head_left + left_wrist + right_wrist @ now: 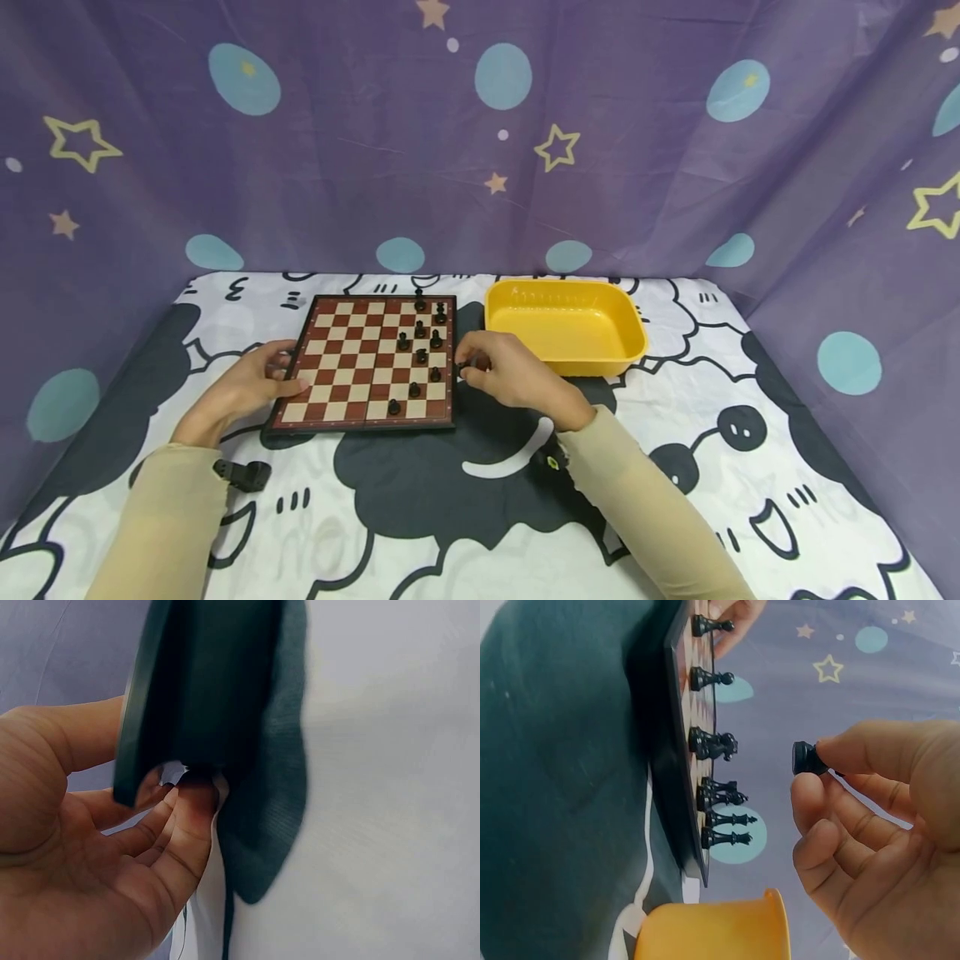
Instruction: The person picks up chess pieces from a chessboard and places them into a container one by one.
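A red-and-cream chessboard (337,358) with a dark frame lies on the patterned cloth. My left hand (247,387) grips its left edge, thumb over the top; in the left wrist view the fingers (191,832) curl beneath the dark underside (210,682). Just off the right edge, my right hand (513,371) pinches a small black chess piece (806,759) between thumb and fingertips, its round base facing the board. The fingers hide the piece's top. Several black chess pieces stand upright on the board's right half, among them a knight (714,744).
A yellow plastic tray (592,367) stands behind and right of my right hand, close to the board's right side. The cloth (420,567) has black-and-white cartoon shapes. Purple curtains (637,192) with stars and dots close off the back and sides.
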Demonstrator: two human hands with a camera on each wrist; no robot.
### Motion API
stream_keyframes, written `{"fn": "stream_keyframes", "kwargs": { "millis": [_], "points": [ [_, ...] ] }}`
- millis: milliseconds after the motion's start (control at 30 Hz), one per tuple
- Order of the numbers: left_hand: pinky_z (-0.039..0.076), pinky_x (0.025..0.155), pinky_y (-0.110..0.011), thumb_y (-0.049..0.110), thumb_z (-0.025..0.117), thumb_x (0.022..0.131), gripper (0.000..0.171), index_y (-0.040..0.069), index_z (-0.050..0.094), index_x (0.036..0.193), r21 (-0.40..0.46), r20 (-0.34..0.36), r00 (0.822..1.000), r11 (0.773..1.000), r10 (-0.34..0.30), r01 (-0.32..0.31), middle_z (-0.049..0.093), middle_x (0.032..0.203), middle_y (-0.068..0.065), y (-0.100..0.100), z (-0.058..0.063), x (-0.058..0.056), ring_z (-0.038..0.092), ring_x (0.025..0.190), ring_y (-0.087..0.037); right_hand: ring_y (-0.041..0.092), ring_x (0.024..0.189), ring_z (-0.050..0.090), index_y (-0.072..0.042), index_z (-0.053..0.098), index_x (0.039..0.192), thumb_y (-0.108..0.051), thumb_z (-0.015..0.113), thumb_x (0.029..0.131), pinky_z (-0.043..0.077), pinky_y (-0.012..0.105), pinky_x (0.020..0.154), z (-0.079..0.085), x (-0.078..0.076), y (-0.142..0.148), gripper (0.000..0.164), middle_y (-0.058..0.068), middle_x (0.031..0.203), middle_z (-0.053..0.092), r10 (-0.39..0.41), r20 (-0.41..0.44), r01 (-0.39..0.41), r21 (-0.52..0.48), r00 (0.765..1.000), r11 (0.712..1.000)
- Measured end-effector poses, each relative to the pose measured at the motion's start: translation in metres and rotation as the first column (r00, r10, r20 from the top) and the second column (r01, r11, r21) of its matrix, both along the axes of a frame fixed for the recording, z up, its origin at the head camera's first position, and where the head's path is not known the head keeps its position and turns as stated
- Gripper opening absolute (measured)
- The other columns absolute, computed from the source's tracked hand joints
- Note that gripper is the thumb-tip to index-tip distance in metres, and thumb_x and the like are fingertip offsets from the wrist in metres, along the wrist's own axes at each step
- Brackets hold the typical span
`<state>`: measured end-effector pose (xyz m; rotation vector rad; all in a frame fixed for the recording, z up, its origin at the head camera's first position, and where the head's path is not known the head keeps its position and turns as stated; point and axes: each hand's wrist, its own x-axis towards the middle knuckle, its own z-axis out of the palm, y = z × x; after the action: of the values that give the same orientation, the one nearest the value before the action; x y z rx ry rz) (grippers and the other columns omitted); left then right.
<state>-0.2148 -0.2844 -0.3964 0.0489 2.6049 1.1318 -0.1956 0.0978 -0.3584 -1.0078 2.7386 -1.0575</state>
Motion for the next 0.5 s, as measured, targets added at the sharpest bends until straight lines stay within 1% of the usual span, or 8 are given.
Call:
{"fn": "stream_keyframes", "kwargs": {
  "millis": [100, 267, 400, 500],
  "points": [
    [0.040, 0.088, -0.057, 0.029, 0.072, 0.086, 0.093, -0.005, 0.014, 0.150, 0.001, 0.007, 1.000, 1.000, 0.002, -0.002, 0.034, 0.135, -0.033, 0.000, 0.001, -0.001, 0.044, 0.110, -0.040, 0.010, 0.075, 0.056, -0.007, 0.064, 0.102, -0.009, 0.065, 0.089, 0.048, 0.027, 0.067, 0.003, -0.001, 0.003, 0.012, -0.004, 0.091, 0.061, -0.012, -0.012, 0.011, -0.015, 1.000, 1.000],
    [0.040, 0.088, -0.057, 0.028, 0.072, 0.086, 0.092, -0.005, 0.014, 0.149, -0.010, 0.009, 1.000, 1.000, 0.003, -0.003, 0.034, 0.134, -0.033, 0.000, 0.002, 0.000, 0.044, 0.110, -0.041, 0.010, 0.075, 0.056, -0.010, 0.064, 0.099, -0.009, 0.066, 0.089, 0.048, 0.027, 0.068, 0.005, -0.004, 0.007, 0.011, -0.005, 0.089, 0.061, -0.017, -0.031, 0.016, -0.018, 0.999, 1.000],
    [0.040, 0.088, -0.057, 0.028, 0.072, 0.086, 0.092, -0.005, 0.014, 0.149, -0.017, 0.008, 1.000, 1.000, 0.008, -0.007, 0.034, 0.135, -0.033, 0.000, 0.002, 0.000, 0.044, 0.110, -0.041, 0.009, 0.076, 0.056, -0.012, 0.064, 0.098, -0.010, 0.066, 0.089, 0.049, 0.027, 0.068, 0.006, -0.006, 0.010, 0.010, -0.005, 0.088, 0.061, -0.037, -0.042, 0.036, -0.014, 0.998, 0.999],
    [0.039, 0.089, -0.058, 0.030, 0.072, 0.086, 0.094, -0.004, 0.013, 0.150, -0.015, 0.019, 1.000, 1.000, 0.012, -0.012, 0.033, 0.136, -0.033, 0.001, 0.002, -0.001, 0.043, 0.112, -0.042, 0.011, 0.077, 0.056, -0.013, 0.064, 0.098, -0.010, 0.066, 0.089, 0.048, 0.028, 0.068, 0.008, -0.008, 0.013, 0.009, -0.005, 0.089, 0.061, -0.054, -0.045, 0.054, -0.015, 0.997, 0.998]
  ]
}}
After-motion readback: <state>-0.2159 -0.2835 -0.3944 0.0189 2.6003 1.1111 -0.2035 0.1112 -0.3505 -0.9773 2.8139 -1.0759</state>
